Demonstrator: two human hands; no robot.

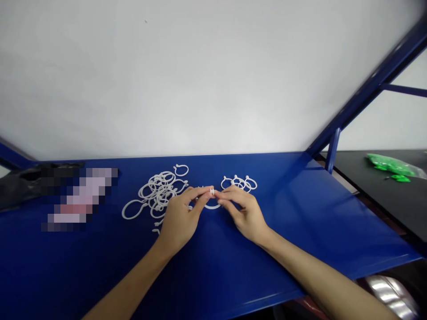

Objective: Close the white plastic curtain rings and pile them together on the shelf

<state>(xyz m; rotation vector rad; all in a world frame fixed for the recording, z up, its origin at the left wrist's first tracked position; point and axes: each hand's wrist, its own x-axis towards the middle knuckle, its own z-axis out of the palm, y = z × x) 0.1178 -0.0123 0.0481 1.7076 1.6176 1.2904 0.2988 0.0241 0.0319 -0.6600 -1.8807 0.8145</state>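
Observation:
A white plastic ring (pixel 212 207) with small end pieces is pinched between my two hands, its end pieces at my fingertips and its loop hanging below. My left hand (pixel 182 218) closes thumb and forefinger on one side of it. From the other side my right hand (pixel 245 211) pinches it the same way. Fingers partly hide how the two ends meet. Beside my left hand lies a loose heap of similar white rings (pixel 141 191), some overlapping. Just beyond my right hand sits a smaller group of white rings (pixel 253 182).
The blue shelf (pixel 283 266) carries everything, with a white wall (pixel 200 80) behind it. At left are a black bag (pixel 20 186) and a blurred-out pink item (pixel 82 195). A blue metal frame (pixel 353 104) rises at right, near a green packet (pixel 393 164) on a black surface.

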